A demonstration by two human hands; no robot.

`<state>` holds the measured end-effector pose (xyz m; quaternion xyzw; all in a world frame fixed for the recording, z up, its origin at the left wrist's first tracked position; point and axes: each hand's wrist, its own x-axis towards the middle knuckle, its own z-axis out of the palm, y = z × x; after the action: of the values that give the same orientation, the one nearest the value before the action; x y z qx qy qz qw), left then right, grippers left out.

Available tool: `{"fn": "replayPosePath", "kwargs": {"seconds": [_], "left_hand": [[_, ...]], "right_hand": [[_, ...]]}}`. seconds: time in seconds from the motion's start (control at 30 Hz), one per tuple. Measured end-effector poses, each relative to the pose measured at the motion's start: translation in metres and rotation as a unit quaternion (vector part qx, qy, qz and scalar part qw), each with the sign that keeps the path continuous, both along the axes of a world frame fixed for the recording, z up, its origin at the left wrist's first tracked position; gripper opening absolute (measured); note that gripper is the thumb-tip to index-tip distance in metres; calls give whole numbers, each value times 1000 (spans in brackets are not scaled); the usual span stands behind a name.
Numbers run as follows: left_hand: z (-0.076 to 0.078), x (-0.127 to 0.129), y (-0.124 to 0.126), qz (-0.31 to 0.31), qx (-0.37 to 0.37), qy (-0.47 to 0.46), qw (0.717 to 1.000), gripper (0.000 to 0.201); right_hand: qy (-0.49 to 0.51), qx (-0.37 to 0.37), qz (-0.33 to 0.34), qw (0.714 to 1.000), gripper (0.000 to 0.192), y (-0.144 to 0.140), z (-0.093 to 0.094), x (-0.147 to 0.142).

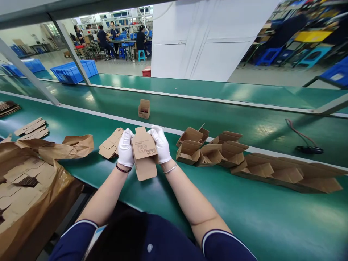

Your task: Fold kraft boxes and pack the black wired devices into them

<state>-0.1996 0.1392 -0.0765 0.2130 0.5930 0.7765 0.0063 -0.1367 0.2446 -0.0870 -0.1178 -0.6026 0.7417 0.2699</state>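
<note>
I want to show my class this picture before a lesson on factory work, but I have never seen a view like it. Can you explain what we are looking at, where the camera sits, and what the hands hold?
The camera sits on a person's head, looking down at their own two gloved hands. The left hand and right hand grip a small flat cardboard box blank from both sides, above a green work surface. Beside the left hand lies a stack of flat blanks. To the right stands a row of folded open boxes. One folded box stands on the belt beyond. At the left lies brown paper wrapping with more blanks. Other people sit far behind.
</note>
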Motion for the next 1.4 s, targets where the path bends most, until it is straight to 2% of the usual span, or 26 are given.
{"fn": "replayPosePath", "kwargs": {"seconds": [0.1, 0.17, 0.2, 0.27, 0.33, 0.43, 0.5, 0.6, 0.7, 0.77, 0.83, 0.93, 1.03, 1.1, 1.17, 1.23, 1.27, 1.33, 1.4], "left_hand": [[18, -7, -4, 17, 80, 11, 997, 49], [31, -11, -7, -7, 90, 45, 995, 49], [36, -12, -7, -17, 82, 60, 995, 48], [40, -13, -6, -4, 66, 79, 995, 46], [34, -11, -2, 13, 43, 83, 996, 43], [18, 0, 3, -40, -20, 59, 997, 50], [10, 9, 4, -64, -59, 48, 995, 57], [7, 19, 4, -2, -106, 79, 991, 49], [10, 23, 6, 88, -110, 145, 979, 32], [10, 23, 6, 118, -98, 192, 969, 25], [10, 23, 6, 121, -104, 233, 959, 23], [10, 23, 5, 121, -125, 275, 946, 35], [10, 24, 3, 118, -122, 304, 938, 44], [9, 24, 2, 100, -103, 324, 935, 38], [9, 22, 1, 102, -75, 354, 927, 35], [9, 19, 1, 155, -53, 382, 910, 59], [9, 18, 1, 195, -44, 391, 899, 70], [7, 16, 2, 261, -36, 388, 883, 82], [4, 15, 1, 280, -41, 367, 886, 84]], "right_hand": [[22, 12, 103, 994, 55, -5, 9, 8], [31, 50, 155, 986, 62, -9, 16, 14], [28, 68, 158, 985, 65, -11, 18, 16], [11, 88, 123, 988, 65, -13, 20, 18], [-2, 106, 54, 993, 62, -12, 17, 17], [-11, 163, -49, 985, 53, -10, 10, 13], [-10, 209, -85, 974, 43, -10, 7, 13], [21, 259, -116, 959, 36, -13, 5, 14], [71, 257, -163, 950, 34, -15, 5, 14], [96, 261, -176, 944, 36, -15, 5, 15], [108, 289, -167, 936, 36, -14, 7, 16], [102, 320, -161, 928, 39, -12, 9, 20], [103, 314, -158, 930, 44, -10, 9, 22], [125, 289, -157, 936, 45, -10, 7, 21], [145, 214, -179, 949, 46, -11, 4, 18], [123, 86, -193, 970, 54, -13, 3, 12], [93, 13, -170, 981, 58, -14, 3, 9], [34, -113, -38, 992, 65, -19, 4, 5], [24, -189, 125, 974, 70, -25, 7, 4]]}}
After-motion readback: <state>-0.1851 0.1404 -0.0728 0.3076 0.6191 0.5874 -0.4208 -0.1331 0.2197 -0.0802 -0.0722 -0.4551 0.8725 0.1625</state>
